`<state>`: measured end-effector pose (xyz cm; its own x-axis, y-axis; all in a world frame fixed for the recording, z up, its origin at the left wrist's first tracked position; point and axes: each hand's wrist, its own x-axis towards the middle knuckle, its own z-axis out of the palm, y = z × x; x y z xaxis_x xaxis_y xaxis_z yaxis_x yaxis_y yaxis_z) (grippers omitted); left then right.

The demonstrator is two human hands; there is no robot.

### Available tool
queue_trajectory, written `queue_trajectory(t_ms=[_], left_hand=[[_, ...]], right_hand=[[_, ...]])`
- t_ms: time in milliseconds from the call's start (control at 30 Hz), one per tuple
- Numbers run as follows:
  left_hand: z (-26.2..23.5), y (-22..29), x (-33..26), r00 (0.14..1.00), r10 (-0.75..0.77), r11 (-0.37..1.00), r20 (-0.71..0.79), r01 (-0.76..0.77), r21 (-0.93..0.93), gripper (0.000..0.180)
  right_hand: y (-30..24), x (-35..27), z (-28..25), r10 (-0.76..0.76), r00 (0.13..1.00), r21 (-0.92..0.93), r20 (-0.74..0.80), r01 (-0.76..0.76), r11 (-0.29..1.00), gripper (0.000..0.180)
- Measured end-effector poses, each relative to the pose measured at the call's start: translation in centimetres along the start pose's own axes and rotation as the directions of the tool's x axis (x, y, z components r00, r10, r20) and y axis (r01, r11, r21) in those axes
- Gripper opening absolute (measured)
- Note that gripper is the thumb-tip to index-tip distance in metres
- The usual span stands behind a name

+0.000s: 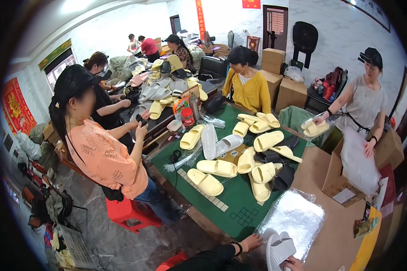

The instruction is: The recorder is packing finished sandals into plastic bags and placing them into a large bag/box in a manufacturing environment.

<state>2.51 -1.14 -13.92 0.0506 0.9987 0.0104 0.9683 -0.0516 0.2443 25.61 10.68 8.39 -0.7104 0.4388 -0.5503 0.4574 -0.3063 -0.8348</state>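
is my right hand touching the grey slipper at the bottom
Touching. In the head view, your right hand grips the grey slipper by its lower right edge.

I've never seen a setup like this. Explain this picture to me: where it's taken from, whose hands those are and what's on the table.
There is no machine here: a person works bare-handed. The one picture comes from a camera on that person's head, looking down; its wide lens bends straight edges near the rim.

At the bottom are the wearer's own hands. The right hand, partly cut off by the edge, holds grey slippers. The left hand is beside them, near some shiny clear plastic; whether it touches that is unclear.

Yellow slippers, with a few white and black ones, lie on the green tabletop. The people around it are others.
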Motion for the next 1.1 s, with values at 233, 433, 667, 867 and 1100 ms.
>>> queue_trajectory(t_ms=[233,433,667,867,1100], left_hand=[[-0.6,0.6,1.1,0.936,-0.263,0.924,-0.235,0.174,-0.342,0.018],[-2.7,0.9,2.0,0.907,-0.353,0.9,-0.228,0.262,-0.35,0.018],[-4.0,0.0,1.2,0.968,-0.239,0.946,-0.078,0.214,-0.244,0.028],[-1.9,0.2,1.2,0.97,-0.173,0.969,-0.171,0.137,-0.204,0.029],[0.0,0.4,0.6,0.98,0.067,0.992,-0.187,-0.086,-0.094,0.026]], right_hand=[[0.6,-1.1,0.4,-0.479,0.864,-0.447,0.153,0.493,0.747,0.044],[4.8,-0.1,-1.7,-0.453,0.89,-0.378,0.059,0.44,0.814,0.048],[0.8,-1.6,0.0,-0.597,0.742,-0.655,0.304,0.618,0.434,0.036],[5.1,0.3,-1.2,-0.138,0.985,0.079,-0.104,0.147,0.986,0.033],[0.6,-1.3,2.0,0.221,0.967,0.295,-0.129,-0.175,0.939,0.04]])
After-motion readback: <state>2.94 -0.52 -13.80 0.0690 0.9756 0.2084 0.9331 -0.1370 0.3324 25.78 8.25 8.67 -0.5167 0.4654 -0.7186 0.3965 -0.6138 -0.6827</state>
